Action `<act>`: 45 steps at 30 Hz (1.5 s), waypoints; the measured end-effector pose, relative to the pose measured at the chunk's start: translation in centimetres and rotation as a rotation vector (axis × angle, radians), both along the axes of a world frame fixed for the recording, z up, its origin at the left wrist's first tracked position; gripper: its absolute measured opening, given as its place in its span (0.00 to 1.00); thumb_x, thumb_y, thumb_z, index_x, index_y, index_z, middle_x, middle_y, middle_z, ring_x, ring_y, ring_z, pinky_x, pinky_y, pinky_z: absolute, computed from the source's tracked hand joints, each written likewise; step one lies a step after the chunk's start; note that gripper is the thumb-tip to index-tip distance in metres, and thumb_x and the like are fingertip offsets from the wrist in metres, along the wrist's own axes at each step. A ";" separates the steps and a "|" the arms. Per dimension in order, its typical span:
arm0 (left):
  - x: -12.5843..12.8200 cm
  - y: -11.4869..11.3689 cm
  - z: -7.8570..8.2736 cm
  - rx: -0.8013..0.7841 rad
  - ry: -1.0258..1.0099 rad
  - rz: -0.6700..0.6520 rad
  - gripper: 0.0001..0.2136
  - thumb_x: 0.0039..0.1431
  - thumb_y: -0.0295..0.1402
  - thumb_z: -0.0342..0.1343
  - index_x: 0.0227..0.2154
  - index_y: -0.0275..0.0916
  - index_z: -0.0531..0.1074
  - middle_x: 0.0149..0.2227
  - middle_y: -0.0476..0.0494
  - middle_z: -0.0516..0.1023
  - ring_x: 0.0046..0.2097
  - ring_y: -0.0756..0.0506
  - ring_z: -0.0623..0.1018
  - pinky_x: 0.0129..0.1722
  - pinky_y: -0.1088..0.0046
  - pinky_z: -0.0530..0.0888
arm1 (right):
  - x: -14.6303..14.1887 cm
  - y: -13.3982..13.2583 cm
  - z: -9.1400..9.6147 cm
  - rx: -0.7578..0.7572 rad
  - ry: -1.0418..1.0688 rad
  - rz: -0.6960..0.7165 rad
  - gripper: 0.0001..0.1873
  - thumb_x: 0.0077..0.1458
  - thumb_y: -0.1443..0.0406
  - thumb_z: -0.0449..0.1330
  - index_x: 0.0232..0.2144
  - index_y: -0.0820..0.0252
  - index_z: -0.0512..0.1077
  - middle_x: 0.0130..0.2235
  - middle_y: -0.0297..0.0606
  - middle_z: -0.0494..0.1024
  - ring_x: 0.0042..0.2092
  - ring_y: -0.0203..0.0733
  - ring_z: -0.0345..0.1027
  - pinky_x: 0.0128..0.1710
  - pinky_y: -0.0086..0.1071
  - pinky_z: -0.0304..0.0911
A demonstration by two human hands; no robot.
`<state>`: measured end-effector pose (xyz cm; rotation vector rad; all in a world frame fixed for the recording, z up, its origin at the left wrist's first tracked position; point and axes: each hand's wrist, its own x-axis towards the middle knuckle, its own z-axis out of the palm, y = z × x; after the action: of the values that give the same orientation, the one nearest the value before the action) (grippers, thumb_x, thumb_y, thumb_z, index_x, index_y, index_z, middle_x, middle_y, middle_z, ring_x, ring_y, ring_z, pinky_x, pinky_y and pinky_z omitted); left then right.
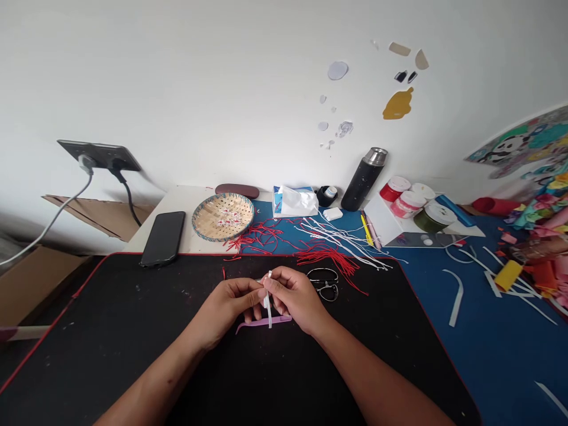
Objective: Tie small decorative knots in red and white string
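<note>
My left hand and my right hand meet over the black mat, fingers pinched together. Between them they hold a thin white strip that stands upright and hangs down below the fingers. A purple pair of tweezers lies flat on the mat just under the hands. Small scissors rest to the right of my right hand. Red strips and white strips lie in loose piles beyond the hands.
A woven basket with small red-and-white pieces, a black phone, a tissue box, a black flask and paint jars line the back. Coloured paper scraps crowd the right side.
</note>
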<state>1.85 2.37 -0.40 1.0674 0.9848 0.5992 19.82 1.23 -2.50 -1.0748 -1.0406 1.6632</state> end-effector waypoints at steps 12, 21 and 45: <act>0.1 -0.4 -0.6 -0.194 -0.177 0.074 0.19 0.47 0.48 0.74 0.25 0.34 0.81 0.21 0.48 0.74 0.21 0.54 0.67 0.21 0.79 0.61 | 0.2 0.1 -0.2 0.001 0.044 0.012 0.18 0.56 0.51 0.69 0.36 0.61 0.79 0.21 0.27 0.70 0.19 0.28 0.56 0.17 0.23 0.52; 0.1 -0.2 -0.3 -0.161 -0.125 0.084 0.19 0.47 0.48 0.74 0.24 0.34 0.80 0.21 0.48 0.74 0.21 0.54 0.67 0.20 0.79 0.60 | 0.0 0.0 0.0 0.017 0.031 0.025 0.20 0.57 0.50 0.68 0.39 0.61 0.78 0.24 0.29 0.73 0.19 0.28 0.57 0.18 0.23 0.53; -0.4 0.0 0.0 -0.117 0.000 -0.026 0.18 0.49 0.48 0.72 0.27 0.35 0.83 0.23 0.47 0.76 0.22 0.52 0.68 0.20 0.77 0.61 | 0.0 0.0 -0.3 0.001 0.024 -0.015 0.20 0.59 0.48 0.66 0.35 0.61 0.77 0.18 0.25 0.67 0.17 0.28 0.52 0.16 0.24 0.50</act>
<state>1.44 2.40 -0.40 0.9754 0.9930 0.5139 19.82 1.23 -2.77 -1.0564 -1.0160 1.6597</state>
